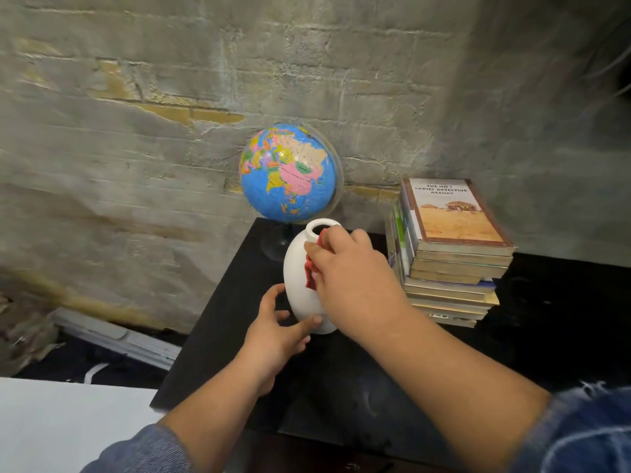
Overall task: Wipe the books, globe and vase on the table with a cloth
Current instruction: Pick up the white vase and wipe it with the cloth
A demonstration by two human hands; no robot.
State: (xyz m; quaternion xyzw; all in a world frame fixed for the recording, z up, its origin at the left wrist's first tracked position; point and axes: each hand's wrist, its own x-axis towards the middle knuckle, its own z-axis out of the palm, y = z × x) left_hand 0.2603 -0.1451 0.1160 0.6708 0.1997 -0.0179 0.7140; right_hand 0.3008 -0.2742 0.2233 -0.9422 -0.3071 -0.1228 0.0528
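The front of the table point(341, 387) is bare, so a hand can come in there. The vase point(300, 288) stands in the middle. The globe point(290, 172) is just behind it, close to the wall point(136, 131), so the back is tight. The books point(454, 264) are piled high near the vase's right side, and the right hand point(351, 281) with its cloth point(311, 276) fills that gap. Left of the vase is a bare strip, where the left hand point(276, 336) holds the vase low down.

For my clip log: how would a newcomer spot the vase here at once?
On the black table by the brick wall, a globe stands at the back and a stack of books on the right. The vase is just in front of the globe, left hand holding its base, right hand pressing a red cloth to it. It alone is plain white and egg-shaped.
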